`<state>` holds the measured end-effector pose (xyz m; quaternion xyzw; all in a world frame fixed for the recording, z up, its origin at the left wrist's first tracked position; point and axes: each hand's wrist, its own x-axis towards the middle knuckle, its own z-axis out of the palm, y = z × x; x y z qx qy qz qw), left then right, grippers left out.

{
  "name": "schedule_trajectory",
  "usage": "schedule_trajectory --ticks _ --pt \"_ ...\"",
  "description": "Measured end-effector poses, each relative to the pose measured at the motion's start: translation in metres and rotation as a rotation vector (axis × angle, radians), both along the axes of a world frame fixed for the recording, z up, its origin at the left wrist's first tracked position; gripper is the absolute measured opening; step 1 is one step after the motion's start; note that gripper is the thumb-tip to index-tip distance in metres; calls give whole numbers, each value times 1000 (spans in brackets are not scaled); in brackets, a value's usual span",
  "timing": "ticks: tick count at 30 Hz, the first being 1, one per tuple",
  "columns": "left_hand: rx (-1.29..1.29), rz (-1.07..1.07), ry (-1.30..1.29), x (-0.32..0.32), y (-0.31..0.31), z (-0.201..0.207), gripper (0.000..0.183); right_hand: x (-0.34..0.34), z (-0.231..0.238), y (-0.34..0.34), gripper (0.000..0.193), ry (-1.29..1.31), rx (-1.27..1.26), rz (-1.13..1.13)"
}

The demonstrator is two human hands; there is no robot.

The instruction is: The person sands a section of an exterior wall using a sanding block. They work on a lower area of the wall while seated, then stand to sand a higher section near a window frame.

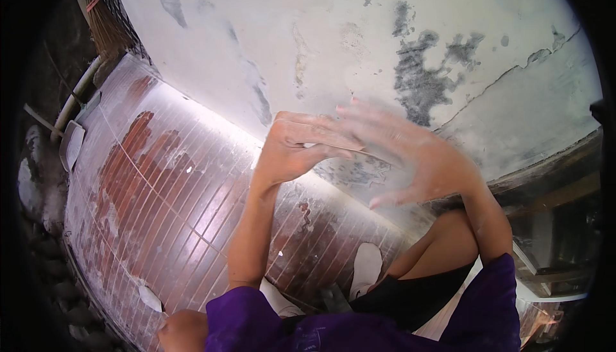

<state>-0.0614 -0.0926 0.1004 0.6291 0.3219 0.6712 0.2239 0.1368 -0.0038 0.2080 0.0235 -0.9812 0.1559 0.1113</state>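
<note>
In front of a pale wall [346, 38], my two hands are raised close together. My left hand [298, 143] is closed, its fingers straight and pressed toward the thumb. A thin edge shows by its fingertips, but what it belongs to is too blurred to name. My right hand [427, 159] has its fingers stretched and its thumb apart, smeared by motion. Its fingertips overlap those of my left hand in the picture; whether they touch I cannot tell. Whitish dust coats both hands, and a faint haze hangs around the right one.
Grey bare patches [420, 73] and a long crack [513, 70] mark the wall. Reddish tiled floor [212, 204], dusted white, runs along its foot. A broom [102, 22] and a dustpan [74, 143] stand far left. A wooden frame [552, 185] is at right.
</note>
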Motion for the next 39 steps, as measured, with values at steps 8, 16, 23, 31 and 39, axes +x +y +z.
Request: schedule_trajectory --ticks 8,16,23,31,39 --pt "161 313 -373 13 19 26 11 -2 44 -21 55 64 821 -181" --pt "305 648 -709 -29 18 38 40 -16 55 20 51 -253 1223 -99" --pt "258 634 -677 -21 15 46 41 -86 -48 44 44 -417 1187 194" --pt "116 641 -839 -20 25 41 44 -22 79 29 47 -431 1257 78" --pt "188 496 -1062 1 4 68 42 -84 -45 35 45 -641 1256 191"
